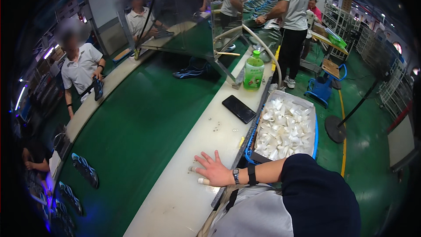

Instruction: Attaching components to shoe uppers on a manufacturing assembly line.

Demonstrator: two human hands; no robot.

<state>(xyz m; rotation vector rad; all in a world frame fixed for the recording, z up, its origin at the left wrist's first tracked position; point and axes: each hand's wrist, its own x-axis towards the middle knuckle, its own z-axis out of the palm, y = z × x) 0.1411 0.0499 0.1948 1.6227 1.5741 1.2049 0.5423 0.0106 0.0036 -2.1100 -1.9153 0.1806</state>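
My right hand (215, 172) lies palm down with its fingers spread on the pale ledge (175, 193) beside the green conveyor belt (140, 118). Nothing is in it. Pale covers wrap the tips of its thumb and one finger, and a watch and a dark band circle the wrist. Farther up the ledge are a black phone (239, 109) and a green bottle (253, 71), both apart from the hand. To the right of the ledge, near my forearm, a box (312, 125) holds many crumpled white pieces (283, 129). My left hand is out of sight.
Dark blue shoes (85, 170) lie on the belt at the left; another shoe (191, 71) sits under the metal housing (184, 22). Across the belt a person (81, 68) holds a shoe. Another person (293, 13) stands at the far right. A black stand (335, 128) occupies the floor.
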